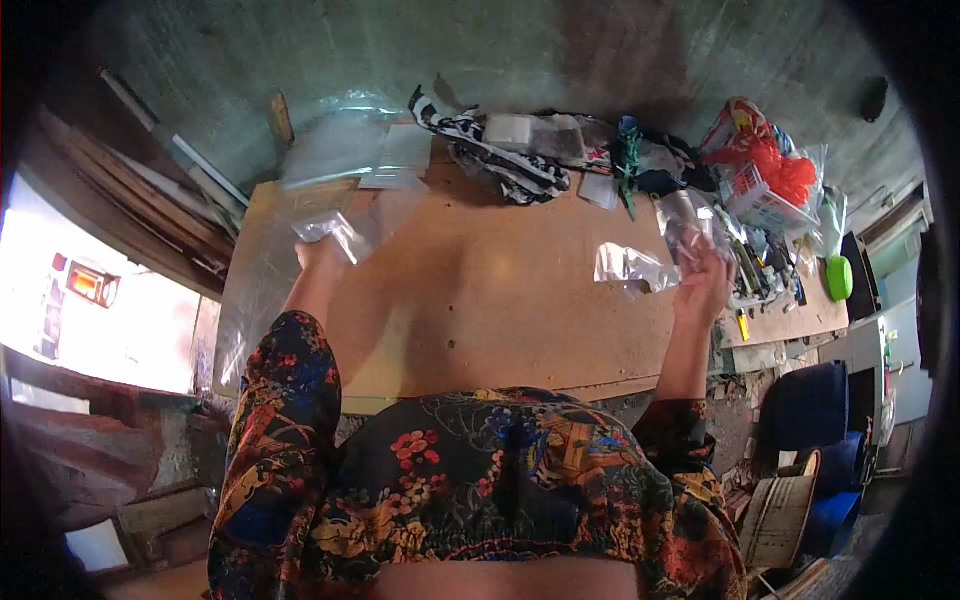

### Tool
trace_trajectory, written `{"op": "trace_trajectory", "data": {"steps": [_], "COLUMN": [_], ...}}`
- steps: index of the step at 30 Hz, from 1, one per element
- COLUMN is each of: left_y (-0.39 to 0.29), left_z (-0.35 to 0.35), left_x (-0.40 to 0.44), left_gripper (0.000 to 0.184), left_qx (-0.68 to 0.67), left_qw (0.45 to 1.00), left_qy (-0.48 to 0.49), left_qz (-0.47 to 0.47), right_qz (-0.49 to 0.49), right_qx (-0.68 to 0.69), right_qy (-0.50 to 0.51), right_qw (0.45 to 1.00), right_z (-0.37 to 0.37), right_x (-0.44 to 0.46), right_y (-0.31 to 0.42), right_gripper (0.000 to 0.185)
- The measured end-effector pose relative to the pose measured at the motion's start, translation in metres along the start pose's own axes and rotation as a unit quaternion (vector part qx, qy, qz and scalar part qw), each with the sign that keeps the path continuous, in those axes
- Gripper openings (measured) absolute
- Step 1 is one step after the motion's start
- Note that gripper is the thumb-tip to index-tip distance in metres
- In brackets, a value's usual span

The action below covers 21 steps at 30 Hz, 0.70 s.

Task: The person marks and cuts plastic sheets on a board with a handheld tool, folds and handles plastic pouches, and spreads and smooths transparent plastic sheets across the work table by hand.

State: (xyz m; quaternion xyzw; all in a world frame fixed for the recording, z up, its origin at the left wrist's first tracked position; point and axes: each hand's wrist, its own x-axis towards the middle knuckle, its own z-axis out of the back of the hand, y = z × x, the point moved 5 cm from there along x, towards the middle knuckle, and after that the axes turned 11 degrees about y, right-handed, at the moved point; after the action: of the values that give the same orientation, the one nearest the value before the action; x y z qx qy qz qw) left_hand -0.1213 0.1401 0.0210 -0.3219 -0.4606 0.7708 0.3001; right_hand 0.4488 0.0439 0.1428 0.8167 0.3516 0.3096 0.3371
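My left hand (315,255) is at the left side of the wooden table (480,300), closed on a clear plastic bag (347,238) that hides most of its fingers. At the table's right side, my right hand (706,282) is raised with its fingers curled round a crinkled piece of clear plastic (632,265). The wide middle of the table lies between the two hands. Behind my left hand, flat clear plastic sheets (335,150) rest near the back edge.
Black-and-white patterned cloth (510,175) lies along the back, beside a green bundle (628,165). A white basket (765,205) with red plastic bags stands at the right. Near it are a tray of small tools (765,270), a yellow lighter (743,325) and a bright green object (838,278).
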Motion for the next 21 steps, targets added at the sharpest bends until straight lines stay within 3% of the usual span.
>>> {"op": "trace_trajectory", "data": {"steps": [2, 4, 5, 6, 7, 8, 10, 12, 14, 16, 17, 19, 20, 21], "left_y": [-0.006, -0.059, -0.074, -0.080, -0.090, -0.111, -0.116, -0.108, -0.102, -0.099, -0.100, -0.104, -0.098, -0.102], "left_z": [-0.002, -0.022, -0.044, -0.071, -0.088, -0.086, -0.089, -0.096, -0.097, -0.088, -0.086, -0.080, -0.081, -0.078], "left_x": [-0.002, -0.062, -0.080, -0.104, -0.145, -0.192, -0.227, -0.229, -0.227, -0.221, -0.221, -0.217, -0.213, -0.212], "left_gripper": [0.092, 0.091, 0.082, 0.070, 0.060, 0.055, 0.040, 0.031, 0.023, 0.011, 0.011, 0.013, 0.013, 0.018], "left_qx": [0.172, 0.188, 0.255, 0.033, -0.118, -0.195, -0.115, -0.084, -0.054, -0.007, -0.008, 0.135, 0.135, 0.127], "left_qw": [0.975, 0.956, 0.913, 0.906, 0.807, 0.735, 0.732, 0.742, 0.750, 0.831, 0.832, 0.833, 0.833, 0.825], "left_qy": [-0.140, -0.100, -0.009, 0.268, 0.463, 0.588, 0.610, 0.598, 0.589, 0.522, 0.521, 0.469, 0.471, 0.426], "left_qz": [0.004, -0.204, -0.320, -0.326, -0.347, -0.275, -0.279, -0.289, -0.295, -0.195, -0.192, -0.261, -0.258, -0.349], "right_qz": [-0.083, -0.134, -0.196, -0.259, -0.260, -0.282, -0.303, -0.311, -0.304, -0.299, -0.302, -0.306, -0.301, -0.291], "right_qx": [-0.035, 0.062, 0.079, 0.096, 0.096, 0.107, 0.120, 0.195, 0.180, 0.165, 0.109, 0.052, -0.038, -0.128], "right_qy": [0.148, 0.215, 0.226, 0.237, 0.242, 0.281, 0.326, 0.309, 0.292, 0.272, 0.282, 0.290, 0.338, 0.382], "right_qw": [0.985, 0.965, 0.951, 0.932, 0.930, 0.911, 0.887, 0.877, 0.889, 0.900, 0.904, 0.905, 0.891, 0.868], "right_z": [-0.007, -0.048, -0.067, -0.083, -0.092, -0.102, -0.120, -0.131, -0.135, -0.136, -0.139, -0.135, -0.130, -0.127], "right_x": [-0.003, -0.033, -0.048, -0.061, -0.067, -0.071, -0.079, -0.084, -0.086, -0.086, -0.087, -0.086, -0.083, -0.082], "right_y": [-0.014, -0.028, -0.033, -0.040, -0.045, -0.052, -0.061, -0.065, -0.067, -0.063, -0.057, -0.056, -0.060, -0.064], "right_gripper": [0.005, 0.012, 0.013, 0.014, 0.014, 0.014, 0.014, 0.010, 0.009, 0.009, 0.009, 0.011, 0.013, 0.015]}}
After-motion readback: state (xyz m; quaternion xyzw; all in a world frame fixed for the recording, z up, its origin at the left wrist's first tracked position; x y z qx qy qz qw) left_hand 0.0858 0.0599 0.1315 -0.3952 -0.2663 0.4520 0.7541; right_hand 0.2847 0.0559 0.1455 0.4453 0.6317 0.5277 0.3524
